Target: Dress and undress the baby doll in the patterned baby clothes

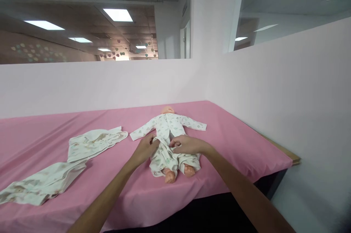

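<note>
1. Garments [94,143], two: spread on the sheet [109,174], the nearer one close to its front edge.
2. Left hand [146,149], one: pinching the trousers [163,160] at the waist.
3. Doll [168,110], one, in a top [170,122]: mid-sheet, lengthwise front to back, head toward the wall [123,85], two feet frontward.
4. Right hand [188,144], one: fingers curled at the waist; grip unclear.
5. Bare sheet rightward.

Ceiling panels [117,15] glow white, shadows soft and faint
</note>
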Motion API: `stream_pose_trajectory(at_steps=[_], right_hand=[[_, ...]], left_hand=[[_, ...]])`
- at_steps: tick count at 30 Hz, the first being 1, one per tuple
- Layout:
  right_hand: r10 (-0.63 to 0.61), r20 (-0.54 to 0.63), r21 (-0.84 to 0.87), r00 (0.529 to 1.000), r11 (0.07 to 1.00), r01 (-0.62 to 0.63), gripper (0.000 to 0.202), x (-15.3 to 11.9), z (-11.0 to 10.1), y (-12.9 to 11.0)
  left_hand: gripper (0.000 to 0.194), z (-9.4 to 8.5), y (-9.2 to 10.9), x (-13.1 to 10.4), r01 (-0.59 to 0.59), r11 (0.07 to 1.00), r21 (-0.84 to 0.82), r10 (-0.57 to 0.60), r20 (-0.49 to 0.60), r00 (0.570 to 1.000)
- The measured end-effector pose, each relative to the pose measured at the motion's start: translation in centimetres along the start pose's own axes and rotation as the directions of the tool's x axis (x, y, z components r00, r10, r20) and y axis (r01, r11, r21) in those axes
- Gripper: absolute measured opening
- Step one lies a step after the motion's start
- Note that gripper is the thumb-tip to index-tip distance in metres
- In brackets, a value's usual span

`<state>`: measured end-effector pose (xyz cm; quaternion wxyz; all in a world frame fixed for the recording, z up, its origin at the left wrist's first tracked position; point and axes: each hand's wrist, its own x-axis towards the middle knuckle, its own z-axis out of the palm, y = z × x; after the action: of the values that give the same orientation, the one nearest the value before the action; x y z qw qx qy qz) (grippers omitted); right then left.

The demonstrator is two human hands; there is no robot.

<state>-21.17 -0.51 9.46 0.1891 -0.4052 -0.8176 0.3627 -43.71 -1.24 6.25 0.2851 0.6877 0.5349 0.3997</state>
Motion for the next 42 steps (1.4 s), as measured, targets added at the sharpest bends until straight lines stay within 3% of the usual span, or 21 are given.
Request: stream_pose_trajectory(at_steps=[3,6,9,12,16,19,22,27,31,35,38,42], right_hand=[[0.001,-0.033,-0.004,0.999,1.0,-0.001,0.01,0.5,-0.9,0.5],[0.007,-0.211,-0.042,0.978,0.999,-0.016,0.004,1.3,-1.5,1.5],[0.004,-0.379,-0.095,0.925,0.995,-0.044,0.009,2.0,-1.7,2.7],[-0.011,-0.447,-0.109,0.894,0.993,-0.042,0.011,1.9,-1.3,3.3],[-0.042,-0.475,-0.157,0.879,0.987,-0.038,0.014,0.6,-0.3,3.4],[-0.03,-0.416,-0.118,0.909,0.993,-0.021,0.031,-0.4,0.4,2.8],[-0.021,-0.306,-0.028,0.952,1.0,0.013,0.044,-0.6,0.5,2.1],[-0.015,-0.307,-0.054,0.952,0.999,-0.002,0.048,1.0,0.1,1.6],[-0.063,-0.358,-0.193,0.932,0.981,-0.008,0.042,2.4,-0.2,2.4],[-0.038,-0.461,-0.212,0.887,0.975,-0.069,0.026,3.6,-0.7,4.1],[0.02,-0.51,-0.166,0.86,0.979,-0.121,0.016,4.2,-1.2,5.7],[0.065,-0.542,-0.145,0.838,0.975,-0.17,0.024,4.6,-1.9,8.2]], left_hand=[[0.019,0.8,-0.9,1.5,0.015,0.999,-0.029,-0.02,-0.16,0.987],[0.019,1.0,-1.3,2.0,-0.005,0.998,-0.055,-0.009,-0.263,0.965],[0.023,1.0,-1.3,1.4,0.022,0.997,-0.068,-0.036,-0.211,0.977],[0.028,1.0,-1.3,0.4,0.044,0.995,-0.086,-0.051,-0.083,0.995],[0.043,1.3,-2.1,0.1,-0.075,0.997,-0.036,0.076,0.013,0.997],[0.057,1.5,-2.8,0.7,-0.123,0.991,0.045,0.122,0.022,0.992],[0.062,1.2,-2.9,2.0,-0.062,0.998,0.032,0.059,0.066,0.996],[0.068,0.8,-2.9,4.7,0.085,0.992,-0.098,-0.078,0.069,0.995],[0.059,1.2,-4.4,6.2,-0.029,1.0,-0.002,0.029,0.005,1.0],[0.047,1.2,-6.1,6.7,-0.111,0.936,0.334,0.154,-0.107,0.982],[0.038,0.9,-6.5,6.9,-0.024,0.874,0.486,0.113,-0.154,0.982],[0.023,1.2,-6.7,7.5,0.008,0.913,0.408,0.032,-0.091,0.995]])
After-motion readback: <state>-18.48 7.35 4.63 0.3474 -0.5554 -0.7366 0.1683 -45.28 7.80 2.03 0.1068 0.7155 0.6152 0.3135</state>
